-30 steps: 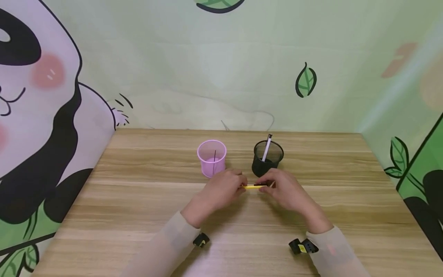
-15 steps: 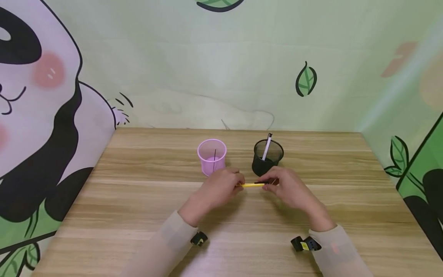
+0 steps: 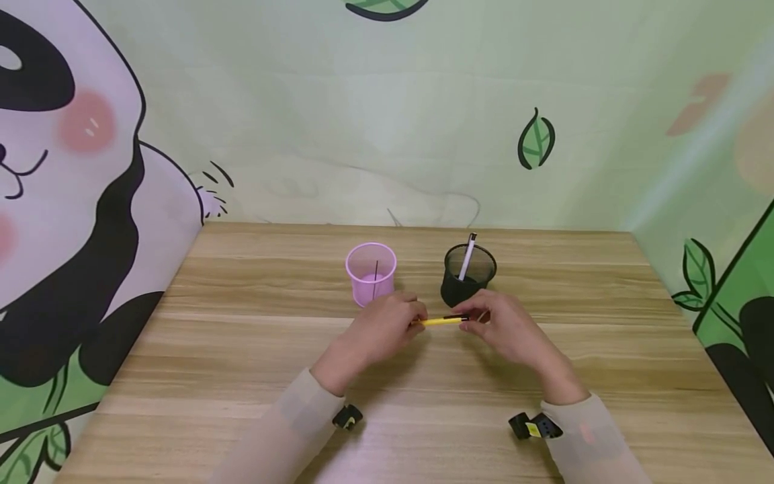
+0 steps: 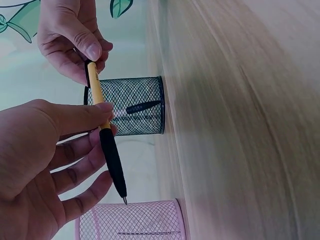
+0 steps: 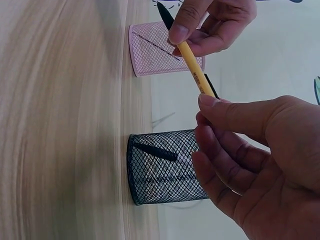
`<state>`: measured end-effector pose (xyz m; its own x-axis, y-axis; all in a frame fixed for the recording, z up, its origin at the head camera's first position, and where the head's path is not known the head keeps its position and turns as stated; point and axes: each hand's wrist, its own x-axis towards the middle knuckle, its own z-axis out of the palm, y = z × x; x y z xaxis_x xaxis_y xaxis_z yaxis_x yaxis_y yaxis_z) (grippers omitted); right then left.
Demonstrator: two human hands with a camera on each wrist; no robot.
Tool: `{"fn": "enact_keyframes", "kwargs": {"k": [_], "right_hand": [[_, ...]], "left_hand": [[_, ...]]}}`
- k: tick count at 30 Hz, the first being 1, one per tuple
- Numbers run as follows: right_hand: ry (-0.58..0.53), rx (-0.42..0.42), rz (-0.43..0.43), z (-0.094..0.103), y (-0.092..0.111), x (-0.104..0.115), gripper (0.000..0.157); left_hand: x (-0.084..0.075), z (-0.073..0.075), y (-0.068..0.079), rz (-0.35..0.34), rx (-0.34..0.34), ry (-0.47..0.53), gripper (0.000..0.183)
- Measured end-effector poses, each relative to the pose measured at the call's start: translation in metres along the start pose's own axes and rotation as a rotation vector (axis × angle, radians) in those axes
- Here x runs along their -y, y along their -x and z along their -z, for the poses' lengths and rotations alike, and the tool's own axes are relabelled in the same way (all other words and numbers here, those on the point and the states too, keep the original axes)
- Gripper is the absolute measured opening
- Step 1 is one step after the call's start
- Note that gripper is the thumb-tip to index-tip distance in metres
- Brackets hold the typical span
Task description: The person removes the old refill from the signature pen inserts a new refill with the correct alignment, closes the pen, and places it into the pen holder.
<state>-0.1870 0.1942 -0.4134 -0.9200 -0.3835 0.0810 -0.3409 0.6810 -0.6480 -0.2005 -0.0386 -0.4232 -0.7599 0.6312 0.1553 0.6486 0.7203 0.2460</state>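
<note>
A yellow ballpoint pen (image 3: 441,321) with a black grip and clip is held level between both hands, above the table. My left hand (image 3: 382,328) pinches it near the black grip; its metal tip (image 4: 125,201) shows in the left wrist view. With thumb and fingertips, my right hand (image 3: 504,328) pinches the clip end, whose very end is hidden by the fingers. Just behind the hands stand a pink mesh pen cup (image 3: 363,292) on the left and a black mesh pen cup (image 3: 457,292) on the right. A white pen (image 3: 466,263) leans in the black cup, black grip downward.
The wood-grain table (image 3: 242,282) meets a pale green wall cloth (image 3: 290,121) printed with leaves and a panda (image 3: 103,161) on the left. Small black wrist cameras (image 3: 347,417) sit at both sleeves.
The right hand has shifted slightly right along the pen, so more of its black clip end shows. Both hands otherwise stay nearly in place; the cups have not moved.
</note>
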Motion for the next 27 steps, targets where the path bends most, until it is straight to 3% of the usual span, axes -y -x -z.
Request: {"fn": "enact_keyframes", "kwargs": {"k": [12, 16, 21, 27], "right_hand": [[-0.025, -0.005, -0.009, -0.001, -0.001, -0.003, 0.026], [-0.019, -0.015, 0.014, -0.005, -0.002, -0.004, 0.017], [-0.035, 0.003, 0.002, -0.011, -0.002, -0.004, 0.010], [-0.031, 0.030, 0.001, -0.017, -0.002, -0.002, 0.020]], "left_hand": [[0.000, 0.000, 0.000, -0.017, -0.043, 0.044, 0.013], [-0.002, 0.002, 0.000, -0.011, -0.049, 0.072, 0.012], [-0.004, 0.003, 0.000, 0.012, -0.039, 0.145, 0.010], [-0.006, 0.004, 0.000, 0.028, -0.024, 0.244, 0.012]]}}
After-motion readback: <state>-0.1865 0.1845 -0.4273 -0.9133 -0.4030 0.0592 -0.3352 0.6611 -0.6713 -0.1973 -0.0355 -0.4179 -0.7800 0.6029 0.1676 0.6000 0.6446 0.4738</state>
